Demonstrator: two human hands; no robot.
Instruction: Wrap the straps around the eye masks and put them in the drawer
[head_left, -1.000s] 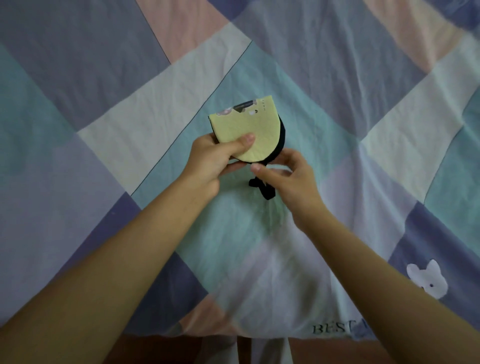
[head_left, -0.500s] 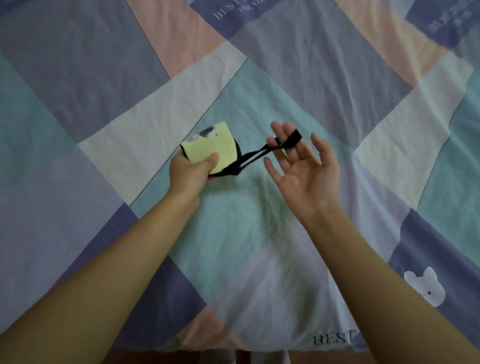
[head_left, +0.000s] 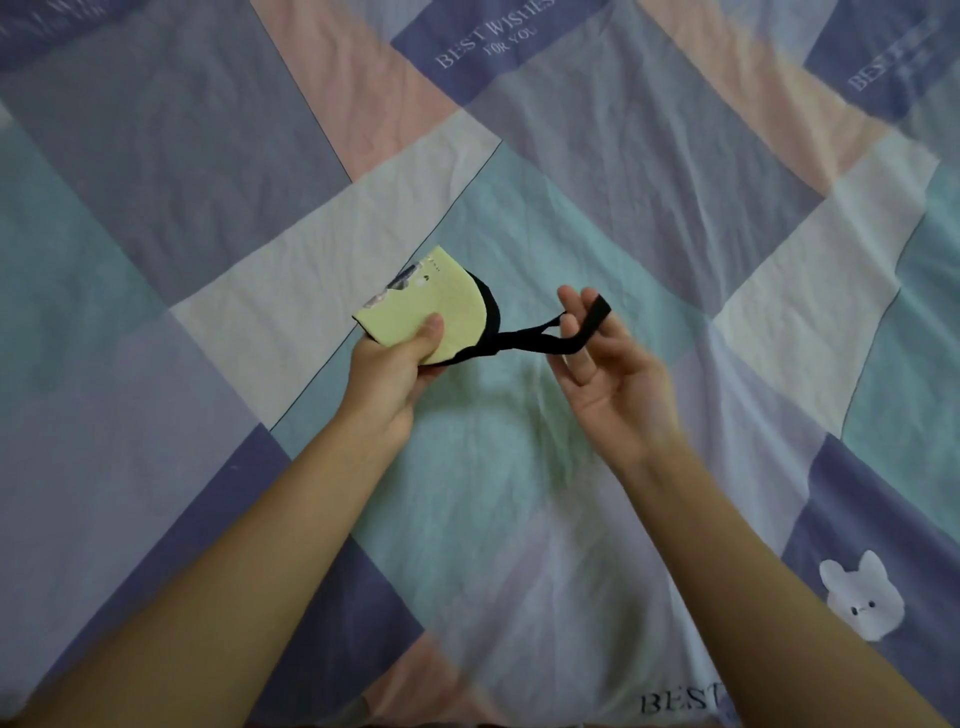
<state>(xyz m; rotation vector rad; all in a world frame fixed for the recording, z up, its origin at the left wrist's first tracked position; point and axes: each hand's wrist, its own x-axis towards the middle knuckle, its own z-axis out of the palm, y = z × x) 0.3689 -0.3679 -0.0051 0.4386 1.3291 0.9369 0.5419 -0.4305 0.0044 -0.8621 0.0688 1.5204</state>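
A folded pale-yellow eye mask with a black edge is pinched in my left hand, thumb on top, above the bed sheet. Its black elastic strap runs taut to the right and loops around the fingers of my right hand, which is palm up with the fingers spread. Only this one mask shows. No drawer is in view.
A patchwork bed sheet in teal, purple, pink and white covers the whole view, printed with lettering and a white bunny at the lower right. The sheet's near edge lies at the bottom of the frame.
One second ago both hands held the mask close together. My right hand has since pulled the strap out to the right, looped over its fingers; my left hand shifted left with the mask.
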